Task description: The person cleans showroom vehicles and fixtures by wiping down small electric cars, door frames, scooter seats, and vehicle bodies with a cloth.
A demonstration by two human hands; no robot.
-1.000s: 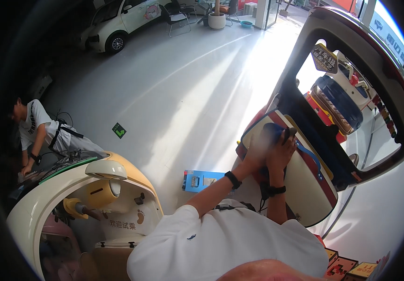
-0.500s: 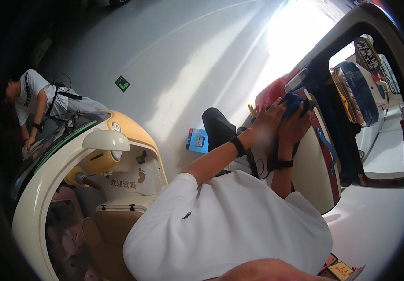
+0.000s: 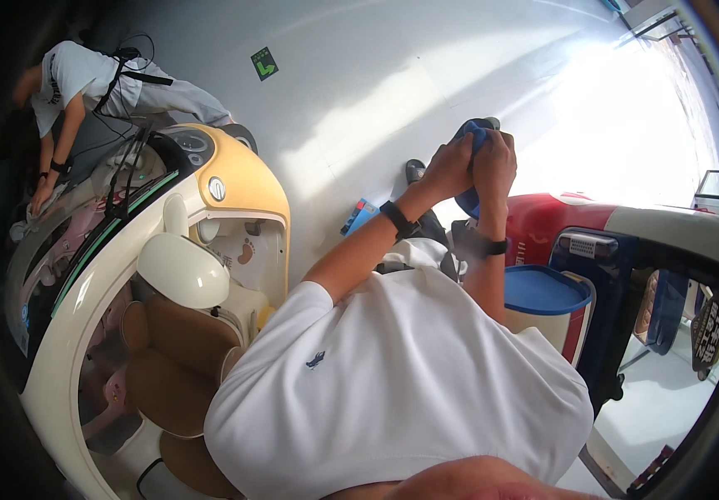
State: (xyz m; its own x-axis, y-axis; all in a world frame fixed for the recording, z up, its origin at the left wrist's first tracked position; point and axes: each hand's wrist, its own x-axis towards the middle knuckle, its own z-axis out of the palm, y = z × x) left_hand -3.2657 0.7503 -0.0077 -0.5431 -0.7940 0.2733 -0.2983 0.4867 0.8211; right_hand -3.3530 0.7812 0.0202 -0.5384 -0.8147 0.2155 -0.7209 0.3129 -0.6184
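Observation:
Both of my hands are raised together in front of my body at chest height. My left hand [image 3: 447, 172] and my right hand [image 3: 496, 162] close around a bunched blue cloth [image 3: 467, 202]. Some of its folds stick out above and below the fingers, while the rest is hidden inside the grip. Just to the right of the hands is the rounded red front [image 3: 543, 221] of a small vehicle; the cloth appears apart from it.
At my left stands a cream-and-yellow small vehicle [image 3: 247, 179] with a round side mirror [image 3: 182, 271] and brown seats [image 3: 180, 358]. Beyond it, a person [image 3: 84, 83] bends over its windshield. A blue-topped cream box [image 3: 547, 290] sits at my right; a blue case [image 3: 360, 217] rests on the floor.
My view has turned toward the red vehicle's front. My hands, still gripping the blue cloth, have come away from its side and closed together. The other person still leans over the cream vehicle.

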